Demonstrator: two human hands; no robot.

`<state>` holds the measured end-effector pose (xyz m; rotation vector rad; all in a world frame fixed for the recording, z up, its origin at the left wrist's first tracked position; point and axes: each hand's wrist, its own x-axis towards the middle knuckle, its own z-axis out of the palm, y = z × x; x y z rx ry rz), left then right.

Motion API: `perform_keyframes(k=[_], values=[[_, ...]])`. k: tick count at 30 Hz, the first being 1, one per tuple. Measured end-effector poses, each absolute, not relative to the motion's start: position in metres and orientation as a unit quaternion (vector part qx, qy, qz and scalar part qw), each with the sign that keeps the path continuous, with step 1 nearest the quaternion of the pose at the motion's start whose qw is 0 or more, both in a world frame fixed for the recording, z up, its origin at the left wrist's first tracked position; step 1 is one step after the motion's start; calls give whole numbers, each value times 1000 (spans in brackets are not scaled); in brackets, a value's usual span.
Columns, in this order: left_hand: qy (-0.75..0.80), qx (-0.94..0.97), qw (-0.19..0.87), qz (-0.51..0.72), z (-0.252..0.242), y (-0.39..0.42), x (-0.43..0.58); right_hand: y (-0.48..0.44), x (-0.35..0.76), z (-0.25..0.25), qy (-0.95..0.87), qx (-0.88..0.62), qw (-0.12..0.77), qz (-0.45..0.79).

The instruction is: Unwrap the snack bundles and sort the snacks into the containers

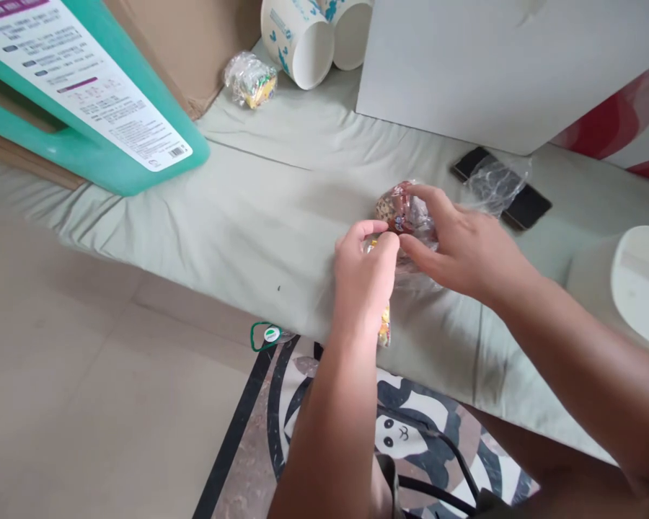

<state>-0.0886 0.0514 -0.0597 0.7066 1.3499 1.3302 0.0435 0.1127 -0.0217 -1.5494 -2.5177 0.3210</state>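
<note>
On the cloth-covered surface, my left hand (365,270) is curled, thumb and index finger close together. A small yellow snack packet (383,330) shows beside my left wrist, and a bit of yellow wrapping appears between the fingers. My hand covers most of it. Just beyond lies a clear plastic bag (419,277) with small wrapped snacks (392,205) in brown and red wrapping. My right hand (462,241) reaches over this bag, thumb and index finger spread apart, fingertips at its edge. Its other fingers are partly hidden.
A black phone (527,207) lies right, crumpled clear plastic (495,184) on it. A white container (641,288) stands nearer. Paper cups (297,43) lie at the back beside a plastic-wrapped bundle (250,79). A green jug (156,176) stands left, a white board (465,72) behind.
</note>
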Motion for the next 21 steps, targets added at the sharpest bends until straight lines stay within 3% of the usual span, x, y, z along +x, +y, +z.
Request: perform_keyframes(k=[10,16,21], values=[[719,373,340,478,-53,50,-93,42,149,-32,-839,-458,221,192],[746,391,298,450,-54,48,-95,50,175,-50,-810,-515,250,129],[759,425,264,417,-60,45,-95,97,165,-60,-856,-471,183,109]])
